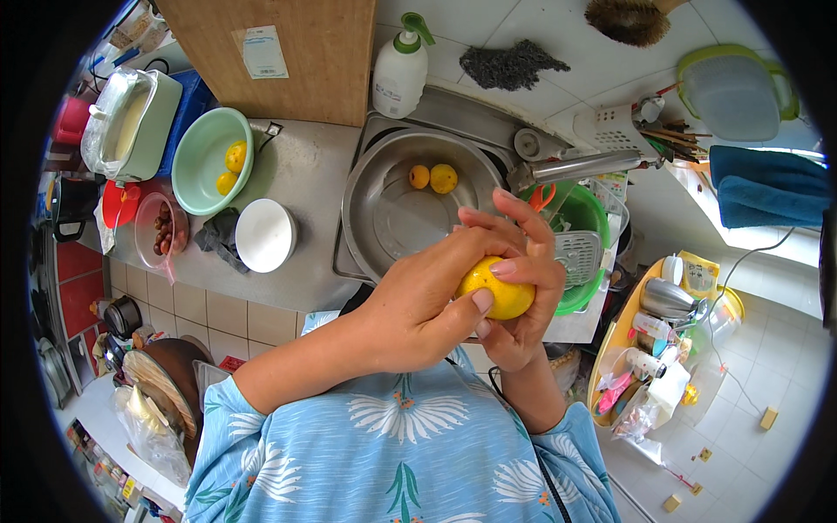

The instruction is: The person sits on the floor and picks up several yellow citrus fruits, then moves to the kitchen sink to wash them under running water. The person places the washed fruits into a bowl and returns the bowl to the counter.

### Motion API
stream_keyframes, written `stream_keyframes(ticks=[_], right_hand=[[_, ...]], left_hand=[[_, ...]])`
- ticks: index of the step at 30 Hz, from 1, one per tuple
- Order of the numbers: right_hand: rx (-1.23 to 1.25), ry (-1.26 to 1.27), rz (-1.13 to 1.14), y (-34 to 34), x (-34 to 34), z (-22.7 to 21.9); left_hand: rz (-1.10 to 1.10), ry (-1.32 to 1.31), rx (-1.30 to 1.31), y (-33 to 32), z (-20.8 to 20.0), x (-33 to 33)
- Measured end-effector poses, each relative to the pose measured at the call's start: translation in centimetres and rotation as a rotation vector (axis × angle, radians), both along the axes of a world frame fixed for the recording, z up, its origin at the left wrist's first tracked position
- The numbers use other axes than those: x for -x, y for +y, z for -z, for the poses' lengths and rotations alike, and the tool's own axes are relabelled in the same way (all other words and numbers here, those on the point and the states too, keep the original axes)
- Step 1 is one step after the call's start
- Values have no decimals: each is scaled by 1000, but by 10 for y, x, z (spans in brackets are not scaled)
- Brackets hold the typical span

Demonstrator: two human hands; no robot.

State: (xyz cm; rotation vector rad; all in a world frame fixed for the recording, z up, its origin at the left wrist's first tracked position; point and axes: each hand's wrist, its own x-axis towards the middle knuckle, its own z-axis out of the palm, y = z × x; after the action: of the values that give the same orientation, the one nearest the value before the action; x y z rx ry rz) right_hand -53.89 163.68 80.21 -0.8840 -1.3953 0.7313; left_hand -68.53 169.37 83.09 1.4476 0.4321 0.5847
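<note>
In front of my chest, over the near edge of the sink, both hands hold one yellow citrus fruit (499, 293). My left hand (427, 301) lies over its left side, thumb pressed on the skin. My right hand (532, 305) cups it from the right, with fingers curled over the top. Just beyond them, a round stainless steel basin (392, 228) sits in the sink. Two more citrus fruits rest inside it, a smaller orange one (419, 177) and a larger yellow one (444, 179). The metal faucet (580, 166) reaches in from the right.
Left on the counter stand a pale green bowl (193, 166) with two yellow fruits, a white bowl (265, 235) and a container of brown fruits (163, 228). A green basin (597, 218) with orange-handled scissors (542, 198) is right. A pump bottle (401, 77) stands behind the sink.
</note>
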Motion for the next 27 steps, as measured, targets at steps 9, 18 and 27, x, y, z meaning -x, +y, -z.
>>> stream_keyframes(ticks=[9, 18, 27], right_hand=[[20, 52, -1, -3, 2, 0], [12, 26, -5, -3, 0, -2], [10, -8, 19, -3, 2, -5]], left_hand=[[46, 42, -94, 2, -2, 4], [-15, 23, 11, -2, -3, 0], [-20, -14, -38, 0, -3, 0]])
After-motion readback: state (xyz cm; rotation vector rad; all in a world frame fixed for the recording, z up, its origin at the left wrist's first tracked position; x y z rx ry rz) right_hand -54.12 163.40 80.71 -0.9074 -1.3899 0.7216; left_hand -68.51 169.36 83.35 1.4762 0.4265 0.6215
